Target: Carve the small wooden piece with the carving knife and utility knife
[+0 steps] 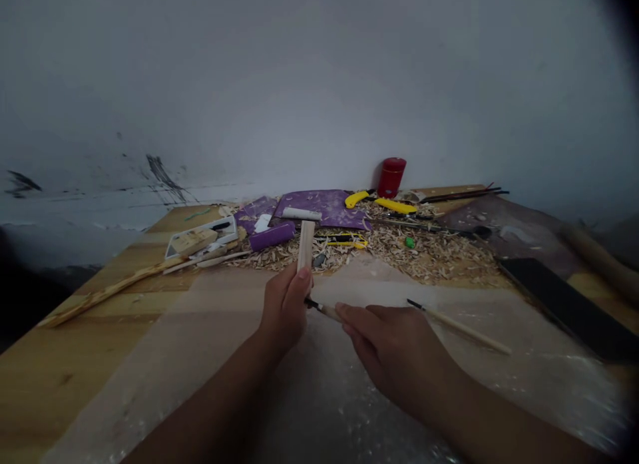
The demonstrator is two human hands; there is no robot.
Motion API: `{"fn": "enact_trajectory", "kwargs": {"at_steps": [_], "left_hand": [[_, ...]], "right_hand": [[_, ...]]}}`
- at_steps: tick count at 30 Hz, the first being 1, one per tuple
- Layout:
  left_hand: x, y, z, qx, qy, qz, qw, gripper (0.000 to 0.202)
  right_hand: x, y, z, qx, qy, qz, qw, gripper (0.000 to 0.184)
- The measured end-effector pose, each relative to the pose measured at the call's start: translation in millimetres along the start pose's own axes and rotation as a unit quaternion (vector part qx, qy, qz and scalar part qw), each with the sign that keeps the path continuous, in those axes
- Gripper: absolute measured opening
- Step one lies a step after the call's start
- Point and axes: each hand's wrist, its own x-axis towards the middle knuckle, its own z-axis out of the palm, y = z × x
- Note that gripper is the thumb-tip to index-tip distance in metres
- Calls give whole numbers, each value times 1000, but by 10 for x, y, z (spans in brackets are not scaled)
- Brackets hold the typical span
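Observation:
My left hand [285,304] is closed round the lower end of a pale wooden block [305,245], which stands up out of my fist. My right hand [392,347] is closed on a thin carving tool [322,309] with a light handle. Its dark tip points left and touches the block just below my left thumb. Both hands hover over a clear plastic sheet [324,397] spread on the wooden table [60,364].
A second thin tool [459,327] lies on the sheet to the right. Wood shavings [429,247], purple sheets [324,204], yellow-handled cutters [394,206], a red can [391,176] and a white tray [200,241] crowd the back. A dark slab [569,307] lies right, a long stick [110,291] left.

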Motion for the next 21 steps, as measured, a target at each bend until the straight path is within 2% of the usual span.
{"fn": "enact_trajectory", "kwargs": {"at_steps": [7, 15, 21], "left_hand": [[39, 4, 10, -47, -1, -49, 998, 35], [54, -27, -72, -108, -12, -78, 991, 38], [63, -56, -100, -156, -25, -93, 983, 39]], "right_hand": [[0, -4, 108, -21, 24, -17, 999, 28], [-19, 22, 179, -72, 76, -79, 991, 32], [19, 42, 190, -50, 127, -100, 986, 29]]}}
